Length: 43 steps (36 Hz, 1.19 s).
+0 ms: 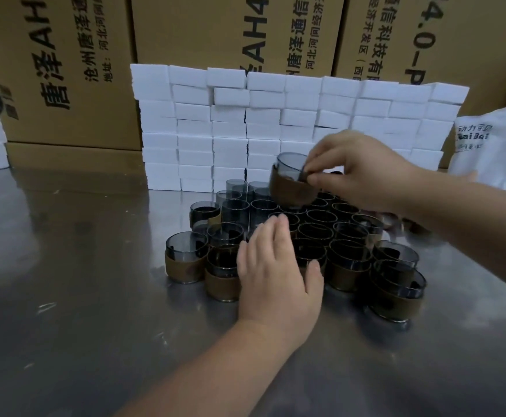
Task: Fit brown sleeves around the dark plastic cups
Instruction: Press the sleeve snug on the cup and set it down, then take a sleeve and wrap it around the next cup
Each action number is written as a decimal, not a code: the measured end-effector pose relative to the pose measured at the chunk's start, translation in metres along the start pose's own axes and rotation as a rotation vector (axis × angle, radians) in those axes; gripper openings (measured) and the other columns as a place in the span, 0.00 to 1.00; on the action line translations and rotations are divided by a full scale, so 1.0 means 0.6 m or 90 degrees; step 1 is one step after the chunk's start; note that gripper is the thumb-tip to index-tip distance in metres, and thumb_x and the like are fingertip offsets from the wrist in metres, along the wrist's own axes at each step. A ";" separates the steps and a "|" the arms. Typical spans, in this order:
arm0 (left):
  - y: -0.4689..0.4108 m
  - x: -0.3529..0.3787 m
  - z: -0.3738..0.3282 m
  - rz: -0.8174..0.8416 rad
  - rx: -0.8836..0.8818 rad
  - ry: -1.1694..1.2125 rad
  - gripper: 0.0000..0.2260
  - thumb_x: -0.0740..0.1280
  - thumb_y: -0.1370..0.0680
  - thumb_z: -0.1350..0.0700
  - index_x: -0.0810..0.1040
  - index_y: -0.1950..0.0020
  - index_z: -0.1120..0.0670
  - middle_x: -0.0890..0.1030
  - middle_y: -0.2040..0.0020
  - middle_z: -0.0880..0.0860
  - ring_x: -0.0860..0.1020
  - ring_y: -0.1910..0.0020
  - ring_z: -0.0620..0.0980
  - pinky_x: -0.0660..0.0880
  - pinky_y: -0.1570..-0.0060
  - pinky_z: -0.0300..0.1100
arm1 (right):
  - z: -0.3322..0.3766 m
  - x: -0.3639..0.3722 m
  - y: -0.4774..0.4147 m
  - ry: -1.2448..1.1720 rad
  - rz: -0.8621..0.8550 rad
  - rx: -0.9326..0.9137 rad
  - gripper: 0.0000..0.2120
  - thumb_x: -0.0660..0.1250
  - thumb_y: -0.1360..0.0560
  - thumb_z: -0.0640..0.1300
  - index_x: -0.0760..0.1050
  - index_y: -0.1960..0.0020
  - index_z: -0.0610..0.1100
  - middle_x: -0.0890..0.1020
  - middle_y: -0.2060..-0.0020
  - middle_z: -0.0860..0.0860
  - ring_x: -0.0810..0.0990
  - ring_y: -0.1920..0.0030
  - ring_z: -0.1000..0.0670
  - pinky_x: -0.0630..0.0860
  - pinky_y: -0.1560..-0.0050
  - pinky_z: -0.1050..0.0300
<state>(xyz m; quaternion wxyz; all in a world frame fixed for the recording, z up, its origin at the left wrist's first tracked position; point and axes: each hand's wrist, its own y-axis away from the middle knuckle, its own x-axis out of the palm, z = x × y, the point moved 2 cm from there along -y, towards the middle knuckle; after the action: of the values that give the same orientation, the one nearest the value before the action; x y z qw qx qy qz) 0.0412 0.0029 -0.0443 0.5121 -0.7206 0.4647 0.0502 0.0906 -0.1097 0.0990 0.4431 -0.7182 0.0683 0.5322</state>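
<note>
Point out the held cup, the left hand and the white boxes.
held cup (287, 188), head view, its sleeved lower wall.
left hand (275, 278), head view, back of the hand.
white boxes (230, 130), head view, front of the stack.

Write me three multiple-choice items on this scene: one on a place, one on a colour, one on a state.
1. Where do the white boxes stand relative to the cluster of cups?
A. Behind it
B. In front of it
C. On top of it

2. What colour is the sleeve on the lifted cup?
A. White
B. Red
C. Brown

3. How is the left hand?
A. Gripping a cup
B. Open and flat
C. Clenched in a fist

Answers: 1 A, the boxes form a wall beyond the cups. 2 C, a brown band wraps the cup that the right hand holds. 3 B, it is spread flat over the cups, gripping nothing.
</note>
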 end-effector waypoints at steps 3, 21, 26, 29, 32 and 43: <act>-0.003 0.013 0.007 0.080 -0.004 -0.131 0.30 0.53 0.23 0.44 0.48 0.24 0.53 0.53 0.25 0.50 0.45 0.26 0.49 0.32 0.32 0.48 | -0.001 0.044 -0.032 0.020 -0.025 -0.008 0.09 0.67 0.25 0.43 0.82 0.47 0.43 0.79 0.48 0.46 0.72 0.44 0.45 0.67 0.44 0.54; -0.005 0.025 0.006 0.149 0.035 -0.209 0.25 0.54 0.22 0.45 0.57 0.27 0.51 0.59 0.28 0.52 0.48 0.27 0.51 0.30 0.34 0.51 | -0.017 0.208 -0.095 0.138 0.153 -0.003 0.13 0.58 0.20 0.47 0.79 0.43 0.47 0.74 0.43 0.47 0.71 0.42 0.46 0.68 0.48 0.56; -0.006 0.023 0.004 0.148 0.039 -0.207 0.24 0.55 0.23 0.45 0.59 0.28 0.49 0.59 0.28 0.52 0.49 0.27 0.52 0.31 0.33 0.51 | -0.010 0.223 -0.089 0.135 0.250 0.008 0.14 0.57 0.20 0.46 0.78 0.40 0.44 0.75 0.42 0.45 0.75 0.43 0.45 0.70 0.45 0.54; -0.007 0.023 0.005 0.147 0.034 -0.210 0.23 0.56 0.23 0.45 0.61 0.29 0.49 0.61 0.29 0.52 0.51 0.27 0.53 0.33 0.31 0.52 | -0.008 0.228 -0.086 0.137 0.286 0.028 0.14 0.56 0.20 0.45 0.78 0.42 0.43 0.78 0.45 0.45 0.76 0.45 0.45 0.72 0.45 0.53; -0.006 0.023 0.004 0.143 0.033 -0.207 0.22 0.56 0.23 0.46 0.61 0.29 0.49 0.62 0.30 0.52 0.52 0.27 0.53 0.30 0.34 0.49 | -0.012 0.230 -0.085 0.135 0.294 0.057 0.14 0.56 0.21 0.42 0.80 0.50 0.39 0.81 0.51 0.44 0.78 0.49 0.44 0.74 0.48 0.53; -0.007 0.023 0.009 0.147 0.029 -0.202 0.24 0.55 0.23 0.45 0.59 0.28 0.49 0.60 0.28 0.51 0.51 0.27 0.51 0.33 0.31 0.48 | -0.066 0.195 -0.055 0.124 0.277 0.064 0.16 0.53 0.20 0.50 0.76 0.58 0.47 0.80 0.54 0.48 0.77 0.52 0.47 0.72 0.53 0.53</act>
<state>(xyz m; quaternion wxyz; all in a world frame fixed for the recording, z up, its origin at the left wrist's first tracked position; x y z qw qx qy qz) 0.0541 -0.0010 -0.0518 0.5863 -0.6338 0.4583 0.2110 0.1868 -0.0742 0.0224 0.3447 -0.7117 0.2900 0.5391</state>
